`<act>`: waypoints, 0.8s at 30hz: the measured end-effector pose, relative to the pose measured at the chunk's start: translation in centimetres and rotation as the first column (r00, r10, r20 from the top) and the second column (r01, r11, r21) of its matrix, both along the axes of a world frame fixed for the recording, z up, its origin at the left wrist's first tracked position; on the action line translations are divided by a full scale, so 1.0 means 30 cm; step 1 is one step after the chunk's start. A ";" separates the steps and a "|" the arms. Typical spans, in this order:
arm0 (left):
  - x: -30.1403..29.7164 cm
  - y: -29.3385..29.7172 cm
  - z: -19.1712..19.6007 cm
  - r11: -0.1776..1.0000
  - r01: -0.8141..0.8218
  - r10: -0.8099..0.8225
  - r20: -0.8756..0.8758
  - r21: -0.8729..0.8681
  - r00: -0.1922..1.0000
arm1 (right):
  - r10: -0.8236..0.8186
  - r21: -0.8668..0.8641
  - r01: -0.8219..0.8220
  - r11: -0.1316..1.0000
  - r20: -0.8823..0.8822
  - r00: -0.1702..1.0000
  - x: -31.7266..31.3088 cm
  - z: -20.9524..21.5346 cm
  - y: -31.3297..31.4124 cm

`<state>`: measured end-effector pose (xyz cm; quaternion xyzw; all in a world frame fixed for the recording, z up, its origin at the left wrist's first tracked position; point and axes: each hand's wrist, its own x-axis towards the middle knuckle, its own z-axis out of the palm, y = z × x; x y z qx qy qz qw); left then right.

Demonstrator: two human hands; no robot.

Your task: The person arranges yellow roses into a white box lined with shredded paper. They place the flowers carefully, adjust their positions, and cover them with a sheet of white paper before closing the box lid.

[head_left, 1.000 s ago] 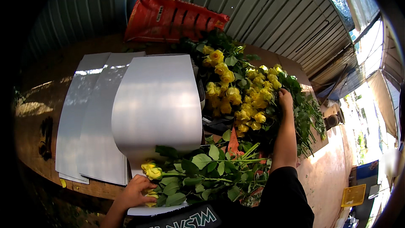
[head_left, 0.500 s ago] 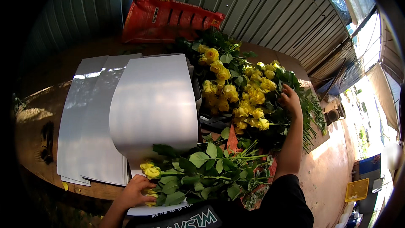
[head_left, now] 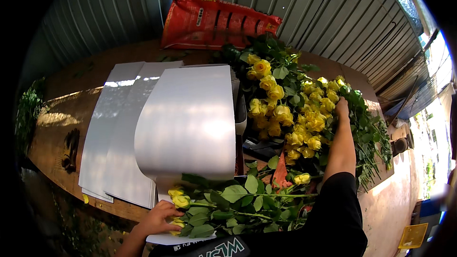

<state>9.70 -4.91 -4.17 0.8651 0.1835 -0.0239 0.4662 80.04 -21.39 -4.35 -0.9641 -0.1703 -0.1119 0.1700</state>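
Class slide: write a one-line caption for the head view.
Left hand at yellow roses, right hand at a larger rose heap, white sheets alongside.

The person's left hand (head_left: 164, 217) touches yellow rose heads (head_left: 181, 201) close by, while the right hand (head_left: 342, 108) is at the larger rose pile (head_left: 312, 120). A white sheet (head_left: 188, 119) curves upward; a red bag (head_left: 216, 24) lies behind.

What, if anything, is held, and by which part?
The left hand holds near yellow roses by their blooms; the right hand is partly hidden at the heaped roses, its hold unclear.
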 end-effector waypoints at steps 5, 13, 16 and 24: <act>0.030 0.009 0.011 0.999 0.019 -0.018 0.027 -0.035 0.999 | 0.038 0.499 -0.213 0.840 0.337 0.941 -0.014 0.206 -0.207; 0.011 0.001 -0.019 0.999 0.004 -0.001 0.083 -0.035 0.997 | 0.373 0.676 -0.597 0.432 0.468 0.801 -0.435 0.608 -0.457; 0.002 0.002 -0.038 1.000 0.011 -0.010 0.115 -0.007 0.993 | 0.307 0.540 -0.533 0.651 0.455 0.836 -0.558 0.688 -0.518; -0.014 0.005 -0.073 0.998 0.022 -0.032 0.194 0.051 0.981 | 0.263 0.327 -0.502 0.801 0.562 0.784 -0.891 0.841 -0.476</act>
